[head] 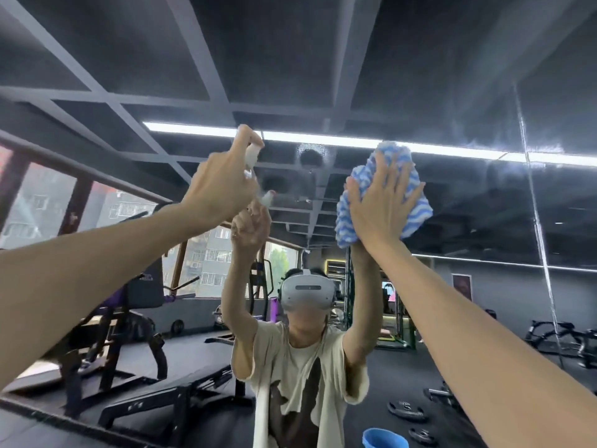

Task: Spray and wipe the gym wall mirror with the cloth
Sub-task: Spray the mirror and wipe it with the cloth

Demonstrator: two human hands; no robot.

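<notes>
Dark ceiling beams and a long strip light are showing in the gym wall mirror [484, 92], which is filling the view, with a vertical seam [536, 221] running down its right part. Left of centre, the left hand [219, 189] is reaching up, its fingers curled round a small clear spray bottle [252, 155] whose white nozzle is facing the glass. A patch of fine droplets [311, 153] is sitting on the mirror just right of the nozzle. Further right, the right hand [384, 202] is pressing a blue-and-white striped cloth [416, 208] flat against the glass, fingers straight and spread over the fabric. Low in the reflection, a blue bucket [384, 438] is standing on the dark floor near some weight plates [407, 410].
</notes>
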